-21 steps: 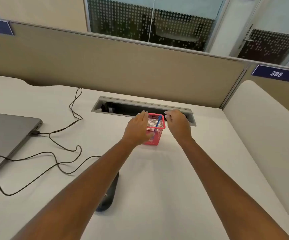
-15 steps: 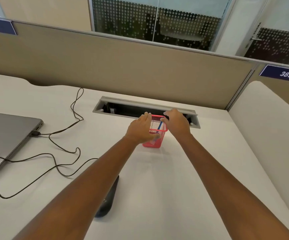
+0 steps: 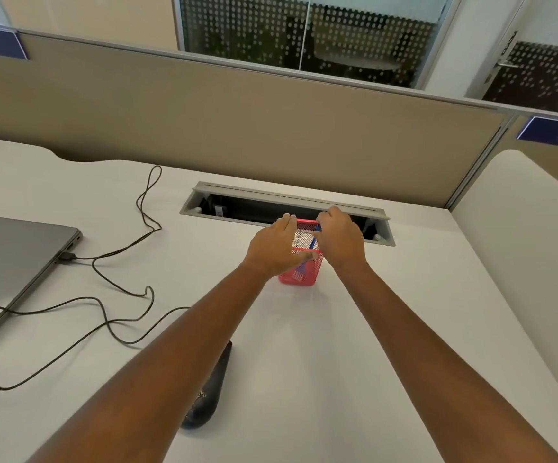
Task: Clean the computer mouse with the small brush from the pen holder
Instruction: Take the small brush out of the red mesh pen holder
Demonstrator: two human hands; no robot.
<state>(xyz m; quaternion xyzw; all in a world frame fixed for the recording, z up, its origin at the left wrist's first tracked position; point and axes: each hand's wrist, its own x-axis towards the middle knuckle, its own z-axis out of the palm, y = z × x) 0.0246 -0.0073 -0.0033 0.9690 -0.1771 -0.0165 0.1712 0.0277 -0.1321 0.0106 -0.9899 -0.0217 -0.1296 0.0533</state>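
Observation:
A red mesh pen holder [image 3: 305, 277] stands on the white desk [image 3: 354, 345] in front of the cable slot. A small blue brush [image 3: 312, 242] leans inside it, bristles down. My left hand [image 3: 276, 250] wraps the holder's left side. My right hand [image 3: 339, 240] is at the holder's right rim, its fingertips pinched on the top of the brush handle. The dark computer mouse [image 3: 209, 392] lies near me on the desk, partly hidden under my left forearm.
A closed grey laptop [image 3: 10, 262] lies at the left with a black cable [image 3: 110, 295] looping across the desk toward the mouse. An open grey cable slot [image 3: 254, 198] runs behind the holder. Beige partitions [image 3: 237, 128] border the back and right.
My right hand's fingers have moved from the holder's rim onto the top of the brush handle. My left hand has stayed on the holder.

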